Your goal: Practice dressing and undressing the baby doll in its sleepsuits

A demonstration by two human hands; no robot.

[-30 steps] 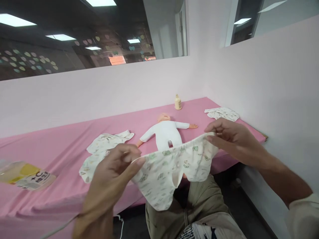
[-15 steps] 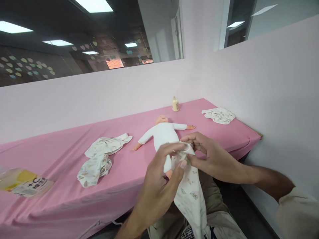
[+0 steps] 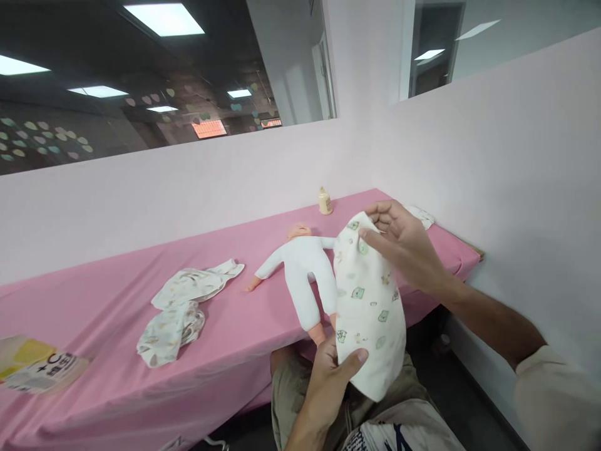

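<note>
Both my hands hold up a white baby garment (image 3: 369, 307) with a small green and brown print. Whether it is trousers or a top I cannot tell. My right hand (image 3: 399, 241) pinches its upper end between thumb and fingers. Lower down, my left hand (image 3: 331, 376) grips its left edge, thumb on the front and fingers behind. The cloth hangs above my lap. Just behind it a baby doll (image 3: 305, 269) in a white body lies on its back on the pink-covered table (image 3: 253, 319). The garment hides part of the doll's arm and one foot.
Another printed baby garment (image 3: 176, 307) lies crumpled left of the doll. A further piece of printed clothing (image 3: 420, 216) rests at the far right, partly behind my right hand. A pump bottle (image 3: 325, 202) stands near the wall, and a labelled clear bottle (image 3: 40, 366) is at the left.
The garment has been raised and spread out flat toward me. My right hand has moved up with its top end, while my left hand has shifted down to its lower left edge.
</note>
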